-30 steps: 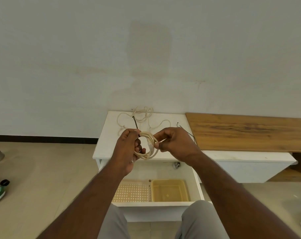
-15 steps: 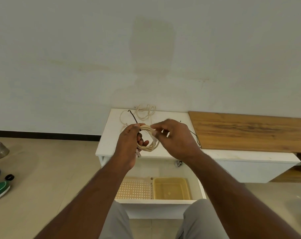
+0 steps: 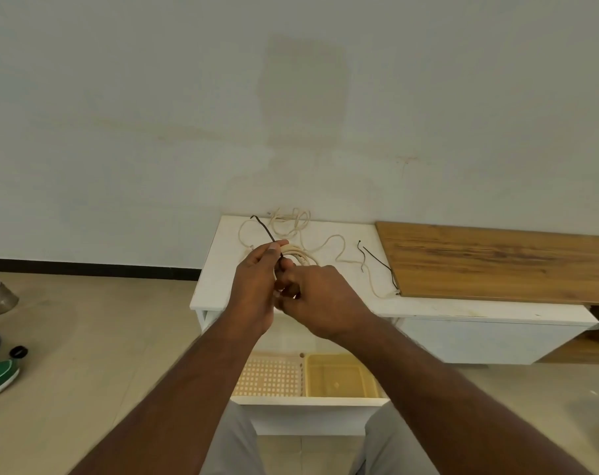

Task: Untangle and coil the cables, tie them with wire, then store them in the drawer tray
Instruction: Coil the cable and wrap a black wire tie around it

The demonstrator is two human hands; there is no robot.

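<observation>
Above the front edge of the white cabinet top point(image 3: 219, 269), our left hand point(image 3: 255, 286) grips the coiled cable point(image 3: 296, 252) and pinches a black wire point(image 3: 264, 230). Our right hand point(image 3: 320, 303) curls its fingers on the coil. Another cable point(image 3: 293, 222) lies tangled at the back edge, a second wire point(image 3: 377, 260) nearby. Below, the open drawer point(image 3: 308, 402) holds a tray point(image 3: 339, 375).

Both hands point(image 3: 291, 289) on a coiled cable point(image 3: 296, 253) (black wire point(image 3: 265, 230) upward).

Right hand point(image 3: 320, 301) moved left, covering coil point(image 3: 296, 254).
</observation>
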